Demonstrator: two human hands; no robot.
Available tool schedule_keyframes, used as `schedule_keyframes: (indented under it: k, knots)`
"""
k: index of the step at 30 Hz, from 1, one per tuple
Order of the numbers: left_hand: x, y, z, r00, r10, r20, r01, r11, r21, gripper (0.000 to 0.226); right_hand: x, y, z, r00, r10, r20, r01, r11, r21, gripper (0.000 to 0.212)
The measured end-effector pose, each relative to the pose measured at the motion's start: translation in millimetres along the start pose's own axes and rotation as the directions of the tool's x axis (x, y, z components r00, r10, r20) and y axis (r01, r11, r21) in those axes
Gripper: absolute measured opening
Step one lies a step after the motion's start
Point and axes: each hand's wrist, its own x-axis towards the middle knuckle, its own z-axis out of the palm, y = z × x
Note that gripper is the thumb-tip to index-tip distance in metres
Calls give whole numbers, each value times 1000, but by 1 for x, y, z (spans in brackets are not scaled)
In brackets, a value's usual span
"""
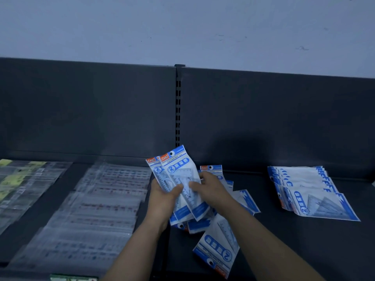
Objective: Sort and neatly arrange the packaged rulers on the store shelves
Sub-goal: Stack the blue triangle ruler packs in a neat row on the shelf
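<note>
The person stands at a dark store shelf (pixel 294 250) with both arms stretched out over it. The left hand (pixel 164 196) grips 2 blue-and-white ruler packets (pixel 176 169) from the left side, thumb laid across their fronts, so that they stand fanned and tilted above the shelf with their red-labelled tops pointing far. The right hand (pixel 211 189) grasps the right edge of the front packet, thumb on its face and fingers curled behind. Directly below the hands a loose pile (pixel 218 246) of the same blue-and-white packets lies jumbled on the shelf, pointing different ways, with 1 of them nearest and turned upside down. Well apart, to the right, a tidy overlapping row (pixel 316 199) of matching packets lies flat, stepped from far to near. To the left of the hands lies a broad spread of clear packaged rulers (pixel 97 209), and at the far left are more clear packets with yellow labels (pixel 18 179); their print is too blurred to read. A dark back panel (pixel 81 108) rises behind the shelf, split by a slotted upright (pixel 178 110), with a pale wall (pixel 182 27) above.
</note>
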Motion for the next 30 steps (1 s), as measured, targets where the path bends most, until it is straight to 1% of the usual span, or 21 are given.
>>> schedule_keyframes:
  k: [2,4,5,6,7,8,10,12,14,17,19,20,23,25,27,29,30]
  knots:
    - [0,-2,-1,999,-13,-32,13,1000,-2,43,-4,4,-6,999,-43,-9,43,997,-59,23]
    - [0,-2,-5,996,-38,-81,37,999,-11,41,-9,12,-19,994,-87,-67,76,986,-148,23]
    - [0,-2,-7,994,-52,-94,51,999,-15,40,-9,19,-28,988,-111,-111,84,970,-230,26]
    - [-1,-2,-10,994,-64,-90,62,998,-19,38,-11,25,-38,981,-129,-141,75,938,-340,32]
    - [-2,-1,-12,994,-72,-81,70,997,-25,36,-13,31,-48,981,-128,-143,51,893,-446,43]
    - [-4,0,-13,995,-74,-68,73,997,-30,34,-17,37,-57,989,-95,-114,22,854,-520,58]
    - [-8,1,-14,995,-82,-55,80,996,-39,30,-27,49,-72,999,32,2,-26,829,-559,86]
    - [-13,2,-13,995,-88,-53,86,995,-43,22,-36,57,-79,989,106,108,-25,821,-571,101]
    - [-17,2,-10,995,-94,-40,92,994,-56,21,-42,63,-81,989,94,112,-7,796,-605,107]
    - [-19,1,-14,993,-110,-34,108,992,-61,24,-43,66,-80,992,117,49,-64,795,-603,114]
    - [-17,3,-20,993,-117,-27,115,991,-64,29,-44,68,-79,988,153,13,-116,802,-586,106]
    - [-16,5,-23,993,-114,-23,112,992,-62,29,-45,68,-78,987,160,6,-126,806,-579,95]
    - [-13,11,-31,996,-89,-1,88,995,-39,26,-50,68,-75,994,105,4,-85,824,-560,46]
    - [-13,17,-38,996,-88,12,88,996,-3,23,-55,67,-71,998,68,-5,-60,844,-533,25]
    - [-12,23,-47,996,-90,25,89,995,37,21,-60,68,-66,998,32,-49,-54,838,-544,17]
    - [-8,25,-57,994,-98,42,94,992,78,18,-65,68,-61,994,36,-101,-87,825,-558,12]
    - [-7,25,-62,994,-98,52,92,991,97,18,-71,63,-59,992,47,-116,-102,838,-536,11]
